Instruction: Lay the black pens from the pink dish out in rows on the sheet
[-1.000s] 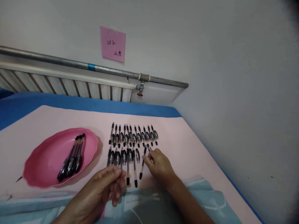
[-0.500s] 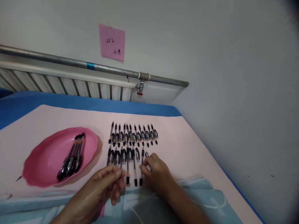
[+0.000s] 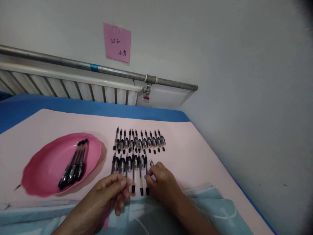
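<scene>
Two rows of black gel pens lie on the pink tabletop, their clear-and-black caps between them. My left hand [image 3: 113, 191] hovers in front of the near row's left part and hides some lower pen ends. Its thumb and index finger are pinched together with nothing visible between them; the other fingers curl loosely. My right hand [image 3: 162, 179] is closed on a pen cap [image 3: 151, 162], whose end pokes out above the fingers. Its fingertips are beside the rightmost near pen [image 3: 146, 168], which lies tip away from me. A loose cap [image 3: 143, 161] lies just left of that pen.
On the left stands a pink scalloped basin [image 3: 44, 163] with several capped pens [image 3: 73, 166] inside. A blue patterned cloth [image 3: 220, 205] covers the near edge. Behind the table are a radiator [image 3: 97, 89] and a metal pipe [image 3: 117, 72]; a wall rises at right.
The rightmost near pen has shifted slightly left, closer to the loose cap. My right hand moved a little left with the cap in its fingers. My left hand stays almost where it was.
</scene>
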Tool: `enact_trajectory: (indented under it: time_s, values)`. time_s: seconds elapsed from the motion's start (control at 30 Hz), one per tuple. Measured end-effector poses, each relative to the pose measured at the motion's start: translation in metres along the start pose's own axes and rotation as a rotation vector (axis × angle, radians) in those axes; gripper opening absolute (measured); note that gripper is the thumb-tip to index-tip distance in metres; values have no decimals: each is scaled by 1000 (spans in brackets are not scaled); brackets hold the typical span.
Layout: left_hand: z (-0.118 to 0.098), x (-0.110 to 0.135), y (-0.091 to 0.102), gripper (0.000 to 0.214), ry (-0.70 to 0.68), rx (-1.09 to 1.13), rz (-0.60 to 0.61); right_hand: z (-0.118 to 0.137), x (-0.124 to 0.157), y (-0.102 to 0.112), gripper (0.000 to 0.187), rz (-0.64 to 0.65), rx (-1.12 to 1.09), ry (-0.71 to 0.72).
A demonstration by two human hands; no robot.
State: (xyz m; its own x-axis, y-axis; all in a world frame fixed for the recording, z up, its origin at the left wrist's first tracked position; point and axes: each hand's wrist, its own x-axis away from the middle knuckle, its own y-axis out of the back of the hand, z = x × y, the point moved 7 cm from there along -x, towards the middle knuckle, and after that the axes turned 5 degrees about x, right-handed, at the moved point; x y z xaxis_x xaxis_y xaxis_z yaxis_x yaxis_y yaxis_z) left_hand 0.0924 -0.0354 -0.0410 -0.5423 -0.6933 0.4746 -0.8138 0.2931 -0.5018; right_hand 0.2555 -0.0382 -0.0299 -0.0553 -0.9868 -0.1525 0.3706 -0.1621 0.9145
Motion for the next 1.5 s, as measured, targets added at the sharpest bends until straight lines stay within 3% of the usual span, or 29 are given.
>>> enact_trajectory:
  time_s: [0.47,0.67,0.97,1.3,1.5]
  values:
    - [0,0,1,24,5,-32,-7,-1,-1,3,12,-55,-41,40]
    - [3,1,3,25,2,-59,-20,-19,-7,16,20,-41,-125,-27]
    - [5,-3,4,26,-10,-67,-11,-26,-10,11,20,159,-418,-193]
    - [6,-3,5,25,-19,-100,3,-29,-9,11,29,113,-526,-254]
    - [5,-2,3,25,-12,-109,2,-26,-16,24,19,41,-433,-136]
